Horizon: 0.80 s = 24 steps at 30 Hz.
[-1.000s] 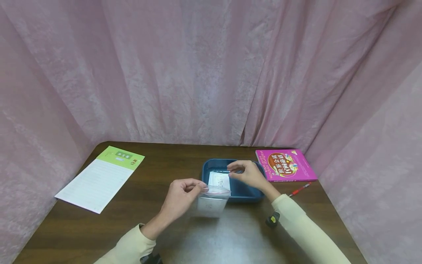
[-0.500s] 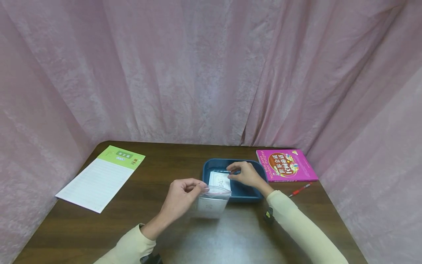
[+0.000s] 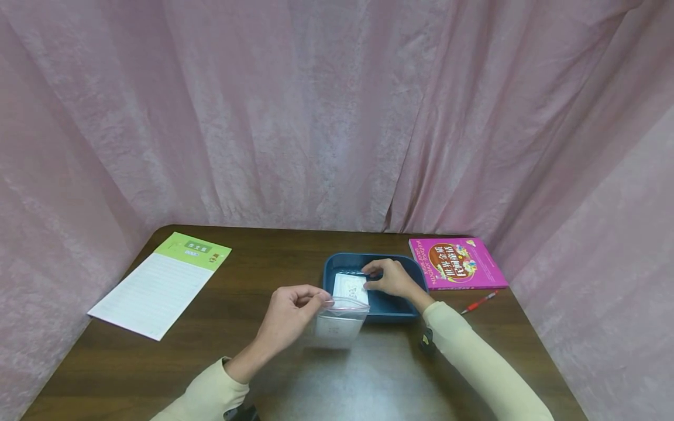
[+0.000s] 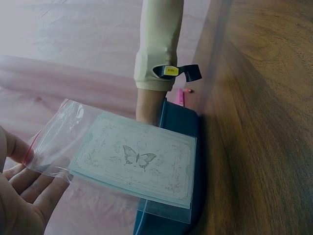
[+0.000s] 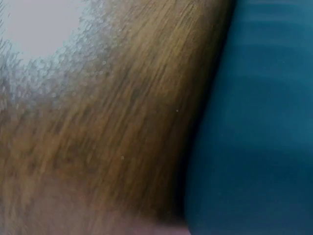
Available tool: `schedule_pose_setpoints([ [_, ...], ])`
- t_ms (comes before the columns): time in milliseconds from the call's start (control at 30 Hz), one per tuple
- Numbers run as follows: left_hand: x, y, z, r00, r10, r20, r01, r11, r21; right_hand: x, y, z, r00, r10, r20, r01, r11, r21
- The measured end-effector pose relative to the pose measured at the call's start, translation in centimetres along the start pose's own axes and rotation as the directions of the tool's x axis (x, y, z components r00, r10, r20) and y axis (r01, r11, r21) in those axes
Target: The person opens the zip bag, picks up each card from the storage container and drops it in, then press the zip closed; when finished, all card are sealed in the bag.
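The head view looks down across the bench (image 3: 158, 362). The left wrist view faces the blue tray (image 4: 183, 125) closely; the blurred right wrist view seemingly shares it (image 5: 254, 122).

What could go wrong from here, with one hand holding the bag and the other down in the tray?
The left hand pinches the clear zip bag only at its top edge, so the butterfly card inside might tilt or slide out if the mouth is unsealed. The right hand touches a white card lying flat in the blue tray; lifting it from the tray floor could bend it.
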<state>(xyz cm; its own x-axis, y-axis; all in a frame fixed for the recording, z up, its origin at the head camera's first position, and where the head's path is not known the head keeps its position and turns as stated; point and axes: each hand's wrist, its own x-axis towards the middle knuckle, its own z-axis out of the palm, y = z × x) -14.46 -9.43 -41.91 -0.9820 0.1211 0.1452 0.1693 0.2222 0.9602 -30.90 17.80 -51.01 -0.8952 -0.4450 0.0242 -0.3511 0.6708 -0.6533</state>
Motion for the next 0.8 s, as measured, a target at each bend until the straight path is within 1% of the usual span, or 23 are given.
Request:
schedule_pose_setpoints([
  [433,0.02,-0.07,-0.02,1.000,0.005,0.006,-0.005,1.000,-0.008,-0.06,-0.06,0.37,0.998,0.012,0.054,-0.011,1.000,-0.028],
  [633,0.04,-0.17,-0.06,1.000,0.007,0.007,-0.007,1.000,-0.007,-0.12,-0.19,0.42,0.998,-0.031,0.060,0.035,0.997,-0.063],
  [800,0.06,-0.17,-0.08,1.000,0.010,0.009,-0.009,1.000,-0.003,-0.12,-0.16,0.49,0.998,-0.042,0.056,0.046,0.996,-0.081],
])
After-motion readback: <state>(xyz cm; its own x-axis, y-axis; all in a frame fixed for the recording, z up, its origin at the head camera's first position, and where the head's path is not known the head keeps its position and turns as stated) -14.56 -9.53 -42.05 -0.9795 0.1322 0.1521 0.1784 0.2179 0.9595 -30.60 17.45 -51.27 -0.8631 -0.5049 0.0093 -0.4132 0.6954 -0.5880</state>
